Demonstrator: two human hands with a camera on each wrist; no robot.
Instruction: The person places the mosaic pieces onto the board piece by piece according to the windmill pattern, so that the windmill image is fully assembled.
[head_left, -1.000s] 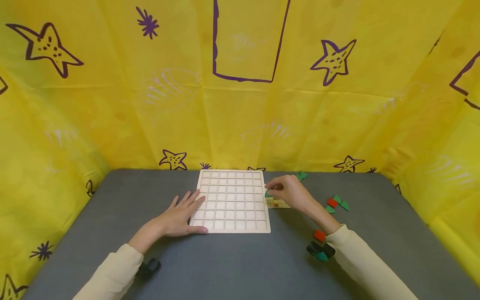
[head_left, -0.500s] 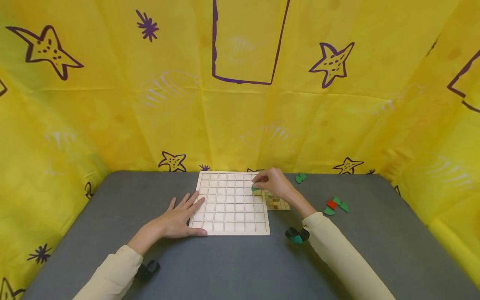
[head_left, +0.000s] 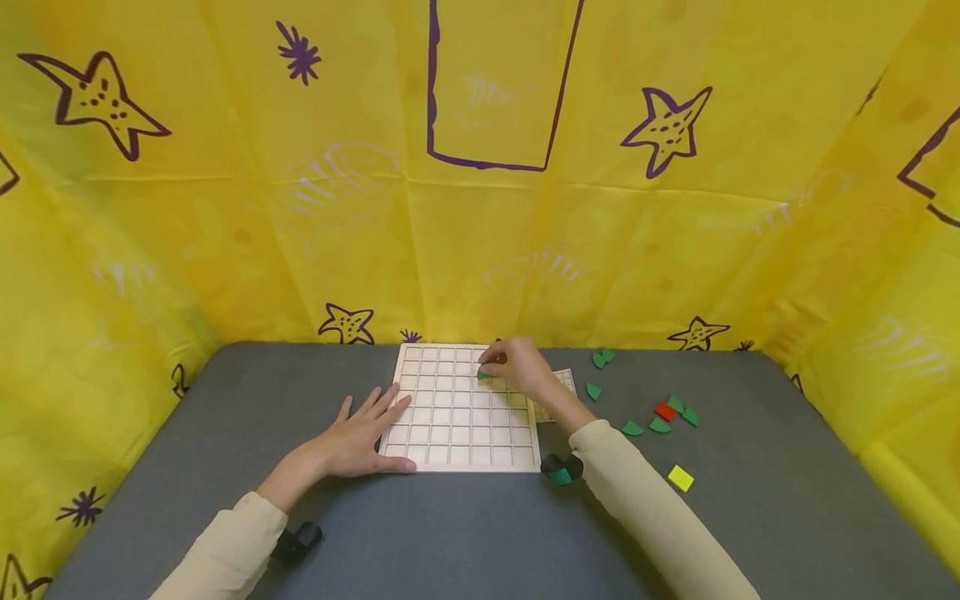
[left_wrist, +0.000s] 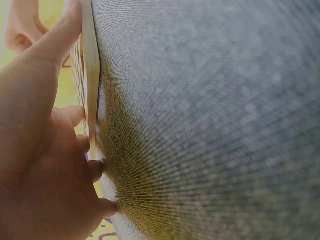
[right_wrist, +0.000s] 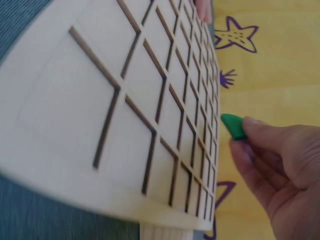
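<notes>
A pale wooden board (head_left: pixel 450 414) with a grid of square recesses lies on the grey table. My left hand (head_left: pixel 360 437) rests along its left edge, fingers spread and thumb at the near corner. Over the far right part of the board, my right hand (head_left: pixel 517 367) pinches a green quarter-circle piece (right_wrist: pixel 234 126) between thumb and fingers. In the right wrist view the piece shows beyond the grid, held by its wide end. A smaller gridded card (head_left: pixel 566 383) sticks out from the board's right side, partly hidden under my right forearm.
Right of the board lie several green quarter-circle pieces (head_left: pixel 632 428), a red square piece (head_left: pixel 665 411) and a yellow square piece (head_left: pixel 681 477). More green pieces (head_left: pixel 598 360) lie near the table's back edge. A yellow patterned cloth (head_left: pixel 480 250) hangs behind the table.
My right hand has moved left from the board's right edge to over its grid, carrying the green quarter-circle piece. The yellow piece has come into view from behind the sleeve. My left hand stays put.
</notes>
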